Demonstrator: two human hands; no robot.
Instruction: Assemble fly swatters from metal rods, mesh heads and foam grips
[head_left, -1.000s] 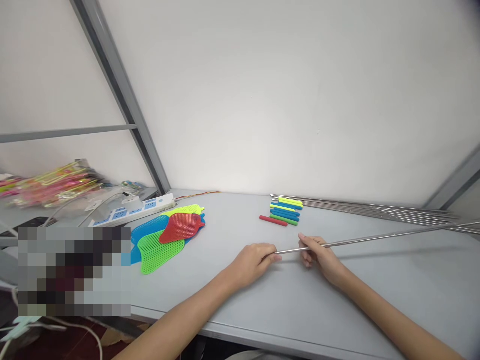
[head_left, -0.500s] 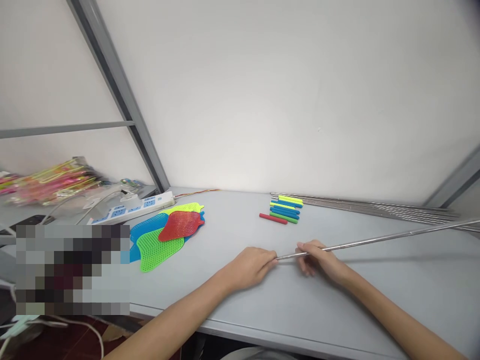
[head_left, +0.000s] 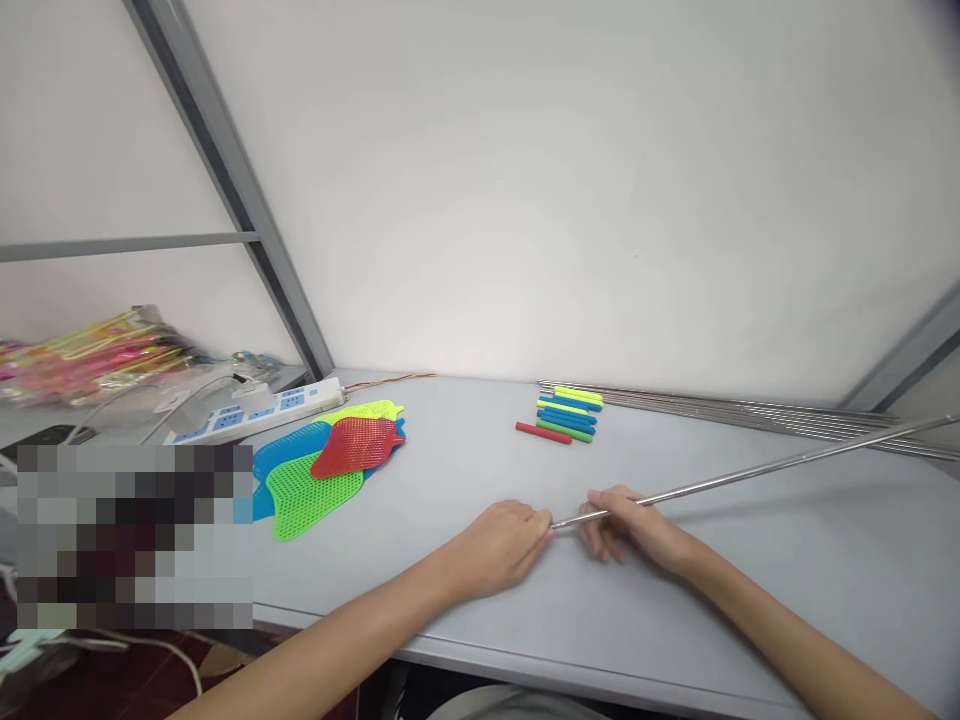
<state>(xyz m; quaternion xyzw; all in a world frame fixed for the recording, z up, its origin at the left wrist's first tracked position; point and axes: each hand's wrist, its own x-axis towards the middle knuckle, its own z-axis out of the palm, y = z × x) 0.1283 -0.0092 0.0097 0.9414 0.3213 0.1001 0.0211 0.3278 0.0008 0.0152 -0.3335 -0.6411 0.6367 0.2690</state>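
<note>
A slim silver telescopic rod [head_left: 750, 476] slants up to the right above the table. My left hand [head_left: 499, 548] is closed around its thin left end, and what lies inside the fist is hidden. Close beside it, my right hand [head_left: 641, 528] pinches the rod between thumb and fingers, the other fingers loosely curled below. Behind the hands lie short coloured tubes: a red tube [head_left: 544, 433] in front, then green [head_left: 564, 430], blue [head_left: 568, 417] and yellow [head_left: 577, 395] ones. More metal rods [head_left: 720, 408] lie along the wall.
Perforated fly swatter heads overlap at left: red [head_left: 354, 447], green [head_left: 315, 497], blue [head_left: 289, 447] and yellow [head_left: 375, 410]. Behind them lies a white power strip [head_left: 262, 412]. Bagged colourful items [head_left: 97, 355] sit farther left. A grey frame post [head_left: 217, 160] rises there.
The rod tilts a little more steeply, its right end higher and its left end slightly lower. Both hands keep hold of it. The whole view has shifted slightly.
</note>
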